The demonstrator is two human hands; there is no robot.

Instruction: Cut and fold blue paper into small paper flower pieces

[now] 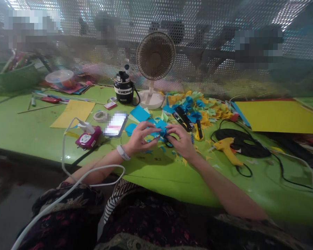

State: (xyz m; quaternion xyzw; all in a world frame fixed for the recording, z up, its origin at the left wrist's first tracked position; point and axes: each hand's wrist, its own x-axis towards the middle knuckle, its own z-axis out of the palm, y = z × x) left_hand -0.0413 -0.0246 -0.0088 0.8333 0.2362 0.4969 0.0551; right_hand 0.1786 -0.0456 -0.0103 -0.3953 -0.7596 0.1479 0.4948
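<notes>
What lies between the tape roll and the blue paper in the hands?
In the head view, a phone lies flat between the tape roll and the blue paper.

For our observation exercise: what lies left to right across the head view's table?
Green basket, magenta plug adapter, phone, left hand, blue paper piece, right hand, glue gun, large yellow sheet.
</notes>
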